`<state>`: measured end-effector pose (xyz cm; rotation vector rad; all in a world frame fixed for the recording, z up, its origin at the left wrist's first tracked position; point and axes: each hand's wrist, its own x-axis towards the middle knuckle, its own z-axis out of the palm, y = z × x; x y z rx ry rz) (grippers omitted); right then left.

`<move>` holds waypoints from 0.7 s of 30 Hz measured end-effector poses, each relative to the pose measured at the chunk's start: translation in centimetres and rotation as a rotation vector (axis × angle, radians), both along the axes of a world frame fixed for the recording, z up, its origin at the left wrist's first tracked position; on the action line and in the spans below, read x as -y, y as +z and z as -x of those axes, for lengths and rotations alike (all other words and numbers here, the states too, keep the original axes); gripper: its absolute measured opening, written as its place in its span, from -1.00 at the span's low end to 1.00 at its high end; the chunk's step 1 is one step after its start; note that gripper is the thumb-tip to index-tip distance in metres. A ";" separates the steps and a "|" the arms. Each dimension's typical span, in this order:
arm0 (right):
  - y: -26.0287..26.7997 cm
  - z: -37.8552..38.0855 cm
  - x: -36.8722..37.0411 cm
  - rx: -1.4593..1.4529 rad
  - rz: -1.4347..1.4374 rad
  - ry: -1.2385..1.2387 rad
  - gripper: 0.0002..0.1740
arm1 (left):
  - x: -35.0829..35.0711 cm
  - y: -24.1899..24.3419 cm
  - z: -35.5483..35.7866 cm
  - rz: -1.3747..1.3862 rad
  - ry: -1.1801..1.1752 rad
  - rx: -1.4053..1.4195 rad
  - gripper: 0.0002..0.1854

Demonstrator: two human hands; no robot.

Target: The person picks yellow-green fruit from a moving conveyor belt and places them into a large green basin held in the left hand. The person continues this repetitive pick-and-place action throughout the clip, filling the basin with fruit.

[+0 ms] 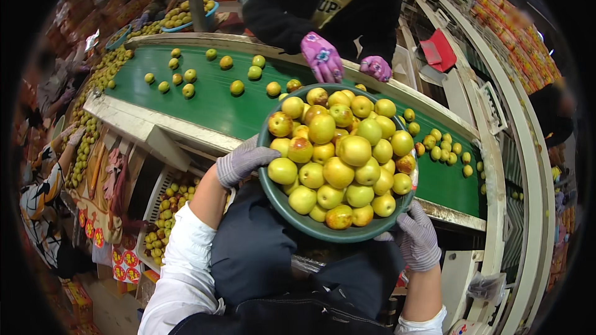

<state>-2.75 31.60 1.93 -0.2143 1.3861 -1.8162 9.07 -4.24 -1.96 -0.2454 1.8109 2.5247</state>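
A dark green plastic basin (298, 227) heaped with yellow-green jujubes (355, 150), some blotched brown, is held over my lap and the near edge of the conveyor. My left hand (247, 160), in a striped grey knit glove, grips the basin's left rim with the thumb on top. On the lower right, my right hand (419, 235) in a matching glove clasps the rim and side; some of its fingers are hidden under the basin. Behind the basin runs a green conveyor belt (195, 111) with scattered jujubes (188, 90) at left and a cluster (444, 149) at right.
Across the belt stands a person in floral pink gloves (322, 57), hands near the far rail. A white plastic crate (153, 204) of jujubes sits at lower left. Blue basins (191, 23) of fruit stand at upper left. Metal rails (526, 186) curve along the right.
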 end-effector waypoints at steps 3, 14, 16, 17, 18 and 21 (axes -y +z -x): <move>0.4 0.4 0.7 0.009 0.020 -0.004 -0.37 | -1.0 1.0 -0.3 -0.014 0.058 -0.014 -0.20; 1.0 6.4 2.3 -0.033 0.119 0.341 -0.47 | -3.7 3.3 -4.3 0.103 0.346 -0.109 -0.20; 0.1 7.8 4.0 -0.064 0.131 0.465 -0.49 | -5.0 3.1 -5.6 0.147 0.445 -0.143 -0.20; -0.8 9.1 5.3 -0.078 0.166 0.537 -0.50 | -5.2 3.0 -6.0 0.144 0.468 -0.142 -0.21; -1.2 9.9 6.6 -0.049 0.182 0.589 -0.51 | -5.5 3.0 -6.6 0.170 0.521 -0.148 -0.23; -1.4 9.2 12.0 0.001 0.220 0.713 -0.52 | -3.8 3.1 -9.9 0.222 0.656 -0.180 -0.26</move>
